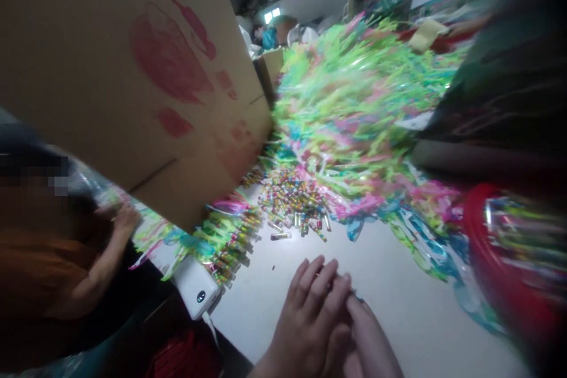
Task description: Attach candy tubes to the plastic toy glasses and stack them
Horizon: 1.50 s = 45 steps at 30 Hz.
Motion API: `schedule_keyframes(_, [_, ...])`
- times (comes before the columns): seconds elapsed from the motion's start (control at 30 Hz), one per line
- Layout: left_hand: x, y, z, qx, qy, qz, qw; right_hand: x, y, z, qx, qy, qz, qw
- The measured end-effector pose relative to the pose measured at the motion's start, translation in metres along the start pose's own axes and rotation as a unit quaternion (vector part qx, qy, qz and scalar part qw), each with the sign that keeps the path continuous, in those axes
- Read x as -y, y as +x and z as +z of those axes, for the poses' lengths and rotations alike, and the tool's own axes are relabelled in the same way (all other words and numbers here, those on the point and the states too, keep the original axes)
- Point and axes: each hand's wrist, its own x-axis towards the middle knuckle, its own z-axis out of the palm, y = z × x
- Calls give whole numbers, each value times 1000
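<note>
My left hand [310, 313] is at the bottom middle, over the white table [398, 283], its fingers bent and pressed together against my right hand [370, 331]. The fingers of my right hand are mostly hidden behind the left. Whatever lies between the hands, if anything, cannot be made out. Beyond them is a heap of small multicoloured tubes [296, 201]. To its left, more such tubes lie in a row [234, 248] with green plastic strips attached.
A large cardboard box [133, 82] stands at left; a person's arm [106, 254] is below it. A big pile of coloured strips [367, 94] fills the back. A red basin [482, 236] of tubes is at right, a white power bank [197, 289] at the table's left edge.
</note>
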Motion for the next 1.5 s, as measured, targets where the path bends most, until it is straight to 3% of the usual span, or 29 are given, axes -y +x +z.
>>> schedule_keyframes(0.13, [5, 1, 18, 15, -160, -7, 987, 11, -16, -17, -44, 123, 67, 989])
schedule_keyframes(0.23, [3, -3, 21, 6, -322, -52, 945, 33, -26, -22, -60, 227, 136, 963])
schedule_keyframes(0.3, [-1, -3, 23, -32, -429, -161, 888, 46, -30, -21, -83, 253, 123, 956])
schedule_keyframes(0.4, [-12, 6, 23, -99, -554, -319, 763, 60, -35, -16, -78, 279, 67, 955])
schedule_keyframes(0.47, [-22, 14, 22, -138, -591, -390, 692, 64, -36, -13, -58, 281, 46, 957])
schedule_keyframes(0.53, [-34, 20, 20, -166, -597, -447, 645, 64, -36, -13, -48, 261, 22, 964])
schedule_keyframes(0.6, [-47, 20, 21, -184, -588, -491, 616, 60, -34, -18, -68, 185, -14, 980])
schedule_keyframes(0.67, [-60, 17, 24, -192, -578, -527, 593, 53, -34, -25, -126, 9, -57, 990])
schedule_keyframes(0.7, [-67, 15, 26, -189, -581, -541, 578, 49, -35, -29, -164, -108, -86, 977])
schedule_keyframes(0.77, [-77, 13, 31, -171, -603, -553, 549, 40, -40, -32, -209, -320, -149, 912])
schedule_keyframes(0.83, [-81, 19, 32, -142, -631, -543, 535, 32, -49, -26, -176, -429, -199, 863])
schedule_keyframes(0.87, [-80, 26, 31, -129, -640, -533, 539, 28, -54, -20, -140, -444, -207, 860])
schedule_keyframes(0.93, [-71, 45, 28, -116, -650, -504, 556, 23, -63, -6, -82, -432, -196, 876])
schedule_keyframes(1.03, [-57, 72, 23, -116, -676, -442, 578, 30, -64, 8, -51, -390, -163, 905])
schedule_keyframes(1.2, [-62, 75, 23, -64, -640, -431, 633, 62, -45, 15, -46, -336, -148, 929])
schedule_keyframes(1.27, [-58, 81, 21, -68, -652, -424, 625, 63, -45, 20, -88, -335, -170, 922])
schedule_keyframes(1.4, [-38, 110, 16, -142, -698, -399, 577, 53, -45, 20, -25, -414, -266, 870])
schedule_keyframes(1.43, [-37, 113, 14, -135, -711, -403, 560, 55, -40, 14, 3, -448, -272, 852])
schedule_keyframes(1.5, [-42, 109, 8, -92, -737, -414, 526, 69, -24, -2, 46, -472, -351, 807])
